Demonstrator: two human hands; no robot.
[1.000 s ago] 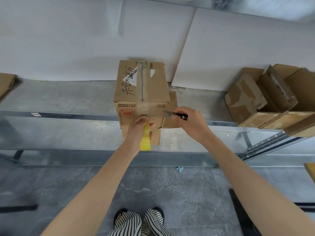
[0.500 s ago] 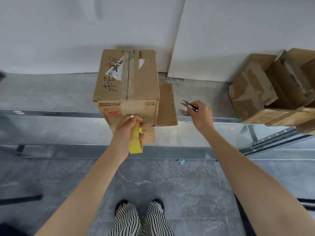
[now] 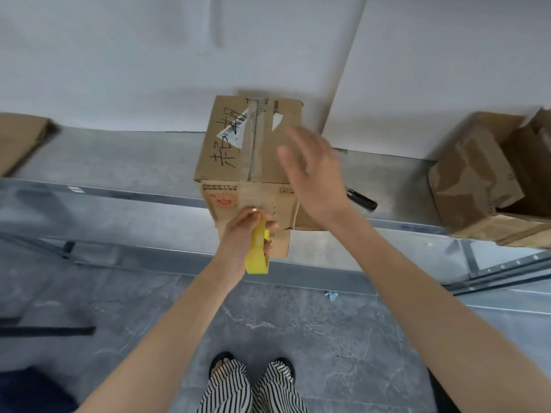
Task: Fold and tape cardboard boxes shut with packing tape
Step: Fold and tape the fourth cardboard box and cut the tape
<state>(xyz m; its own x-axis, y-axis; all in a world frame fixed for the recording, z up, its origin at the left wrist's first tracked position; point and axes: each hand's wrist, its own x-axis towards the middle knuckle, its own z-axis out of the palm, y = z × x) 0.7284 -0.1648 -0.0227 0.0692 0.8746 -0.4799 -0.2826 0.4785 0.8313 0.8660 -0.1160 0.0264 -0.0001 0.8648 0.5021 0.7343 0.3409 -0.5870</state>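
A closed cardboard box (image 3: 235,162) with black handwriting and a torn label stands on a grey metal shelf (image 3: 119,162), with clear tape running down its top seam. My left hand (image 3: 246,234) grips a yellow roll of packing tape (image 3: 258,254) against the box's front face. My right hand (image 3: 313,171) hovers open and blurred over the box's right top edge, holding nothing. Small black-handled snips (image 3: 362,199) lie on the shelf just right of that hand.
Several crumpled open cardboard boxes (image 3: 489,180) sit at the shelf's right end, and a flat piece of cardboard (image 3: 18,144) lies at the far left. A white wall panel (image 3: 447,70) leans behind. My sandalled feet (image 3: 253,371) stand on the grey tiled floor.
My right hand set the snips down on the shelf and swung back left, open, over the box. My left hand kept the yellow tape roll pressed on the box front.
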